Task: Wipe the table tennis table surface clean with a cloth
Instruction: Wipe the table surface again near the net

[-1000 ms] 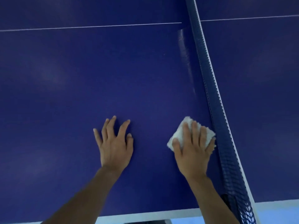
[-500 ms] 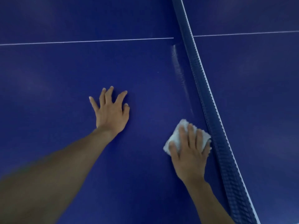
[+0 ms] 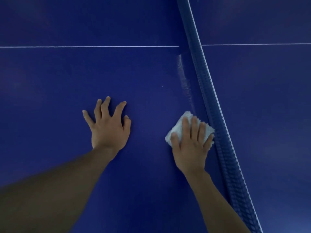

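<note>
You have two hands in view, and both lie on the one dark blue table tennis table [image 3: 50, 81]. Your left hand [image 3: 109, 130] holds nothing: the palm is down on the bare surface, the fingers are spread wide and a little bent, and the tips touch the table. Your right hand [image 3: 190, 148] is also flat. Its fingers are almost straight and close together, and they press on the one small white crumpled cloth [image 3: 178, 128], not curled around it.

The cloth lies on the left half of the table, under your right fingers. Its right edge is just beside the foot of the net, and it is well apart from your left hand. It looks soft and fluffy, with a rough four-cornered shape. One corner points away from you, along the net. The hand covers much of it, so I cannot tell its long axis.

One dark blue net [image 3: 217, 128] with a white top band runs away from you, at the right of the cloth. One pale streak [image 3: 184, 81] lies on the surface beyond the cloth, along the net. Farthest, one thin white line [image 3: 84, 46] crosses the table from left to right.
</note>
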